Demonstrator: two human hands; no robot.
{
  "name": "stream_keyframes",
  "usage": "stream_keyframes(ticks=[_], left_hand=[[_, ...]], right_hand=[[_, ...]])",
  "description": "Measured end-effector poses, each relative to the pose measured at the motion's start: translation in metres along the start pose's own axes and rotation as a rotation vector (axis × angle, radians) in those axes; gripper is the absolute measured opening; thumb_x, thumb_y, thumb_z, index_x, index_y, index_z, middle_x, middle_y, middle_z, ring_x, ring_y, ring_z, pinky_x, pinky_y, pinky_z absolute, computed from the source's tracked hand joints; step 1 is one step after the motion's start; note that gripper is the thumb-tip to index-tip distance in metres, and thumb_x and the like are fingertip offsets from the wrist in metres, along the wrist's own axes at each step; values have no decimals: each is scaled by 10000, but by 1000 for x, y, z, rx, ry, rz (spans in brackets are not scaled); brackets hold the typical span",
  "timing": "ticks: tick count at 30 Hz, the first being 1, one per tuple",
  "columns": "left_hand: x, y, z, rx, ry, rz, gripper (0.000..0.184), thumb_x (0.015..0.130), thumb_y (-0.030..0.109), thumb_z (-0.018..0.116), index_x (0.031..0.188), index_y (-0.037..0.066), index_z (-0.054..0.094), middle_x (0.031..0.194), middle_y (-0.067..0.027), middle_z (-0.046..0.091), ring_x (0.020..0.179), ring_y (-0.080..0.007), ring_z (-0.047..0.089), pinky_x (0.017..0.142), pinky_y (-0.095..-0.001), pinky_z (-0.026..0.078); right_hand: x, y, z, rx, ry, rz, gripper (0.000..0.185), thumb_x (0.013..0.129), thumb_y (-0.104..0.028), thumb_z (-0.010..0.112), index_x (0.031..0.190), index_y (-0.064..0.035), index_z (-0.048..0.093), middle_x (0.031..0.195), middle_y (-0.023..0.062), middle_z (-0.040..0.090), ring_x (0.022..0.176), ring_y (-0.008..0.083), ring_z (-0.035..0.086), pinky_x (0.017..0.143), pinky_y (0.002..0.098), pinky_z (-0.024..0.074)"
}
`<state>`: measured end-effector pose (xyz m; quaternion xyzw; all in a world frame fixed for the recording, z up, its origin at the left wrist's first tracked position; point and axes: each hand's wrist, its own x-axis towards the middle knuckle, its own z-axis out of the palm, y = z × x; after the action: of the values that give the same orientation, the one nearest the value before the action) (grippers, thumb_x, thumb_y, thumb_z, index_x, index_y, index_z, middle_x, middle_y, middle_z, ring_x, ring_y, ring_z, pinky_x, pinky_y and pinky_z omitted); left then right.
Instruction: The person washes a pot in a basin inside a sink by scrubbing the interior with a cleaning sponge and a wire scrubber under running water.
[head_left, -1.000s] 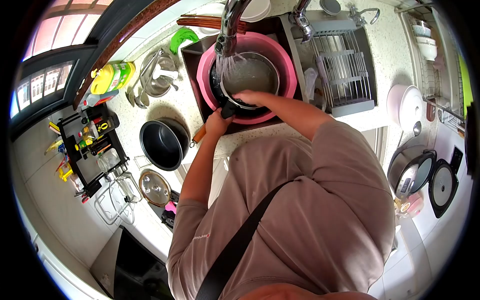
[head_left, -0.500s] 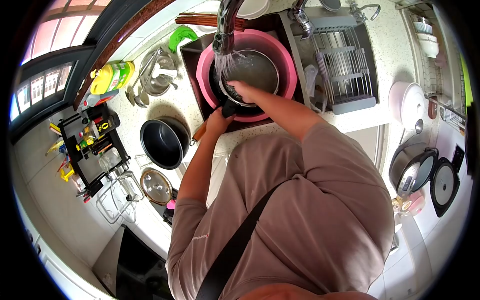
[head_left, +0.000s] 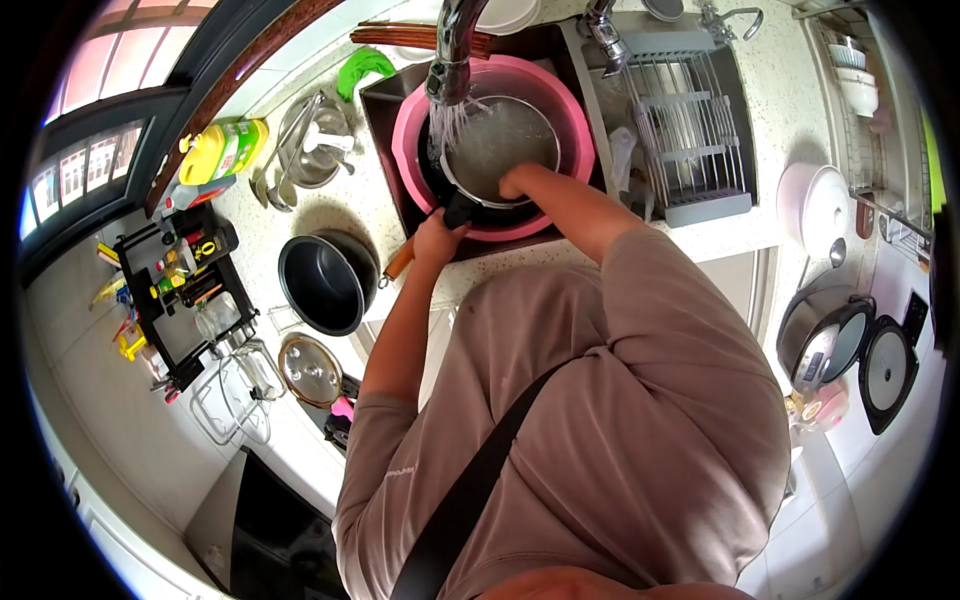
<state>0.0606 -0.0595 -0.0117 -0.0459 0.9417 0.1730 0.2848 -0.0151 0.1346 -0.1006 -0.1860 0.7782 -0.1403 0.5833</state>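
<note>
A saucepan point(head_left: 557, 150) of cloudy water sits inside a pink basin point(head_left: 578, 130) in the dark sink. My left hand point(head_left: 437, 238) is closed around the saucepan's black handle point(head_left: 460, 211). A wooden handle point(head_left: 399, 261) sticks out beneath that hand. My right hand point(head_left: 514, 183) reaches into the saucepan near its right front side, its fingers hidden under the water. From the faucet point(head_left: 449, 80), a spray of water falls at the saucepan's left edge. Another dark pan shows partly in the basin below the saucepan.
Left on the counter stand a black pot point(head_left: 325, 284), a metal bowl with ladles point(head_left: 318, 150), a yellow bottle point(head_left: 225, 153) and a green cloth point(head_left: 363, 72). Chopsticks point(head_left: 415, 38) lie behind the sink. A dish rack point(head_left: 690, 125) fills the right basin; a white pot point(head_left: 812, 208) stands farther right.
My right hand has moved from the saucepan's left side toward its right side, and its fingers have gone under the water. My left hand keeps hold of the handle.
</note>
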Motion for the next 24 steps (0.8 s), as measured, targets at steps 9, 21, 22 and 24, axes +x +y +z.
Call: stream_keyframes(ticks=[9, 21, 22, 24], left_hand=[[-5, -3, 6, -27, 50, 36, 412, 706, 386, 733, 906, 42, 624, 814, -210, 654, 809, -385, 634, 709, -463, 496], [-5, -10, 15, -105, 36, 111, 407, 721, 365, 724, 886, 11, 608, 800, -232, 649, 776, -390, 636, 693, -459, 504], [-4, -9, 13, -87, 50, 119, 398, 722, 360, 722, 873, 12, 605, 795, -233, 648, 772, -392, 635, 690, -461, 504], [1, -14, 15, -83, 53, 134, 392, 722, 355, 722, 870, 12, 602, 790, -234, 646, 774, -394, 634, 690, -464, 504]], right_hand=[[27, -20, 18, 678, 100, -93, 478, 885, -262, 388, 1276, -18, 513, 1347, 153, 477, 1210, 294, 463, 992, 403, 358], [0, -78, 15, 1304, 825, -412, 525, 899, -363, 527, 1277, -3, 477, 1222, 225, 535, 1092, 339, 532, 940, 391, 410], [-2, -75, 19, 820, 954, -299, 524, 898, -356, 526, 1285, -8, 468, 1227, 251, 519, 1103, 380, 525, 946, 410, 413], [-23, -74, 37, 624, 901, -256, 477, 893, -319, 517, 1258, -15, 483, 1183, 279, 504, 1089, 452, 505, 907, 468, 432]])
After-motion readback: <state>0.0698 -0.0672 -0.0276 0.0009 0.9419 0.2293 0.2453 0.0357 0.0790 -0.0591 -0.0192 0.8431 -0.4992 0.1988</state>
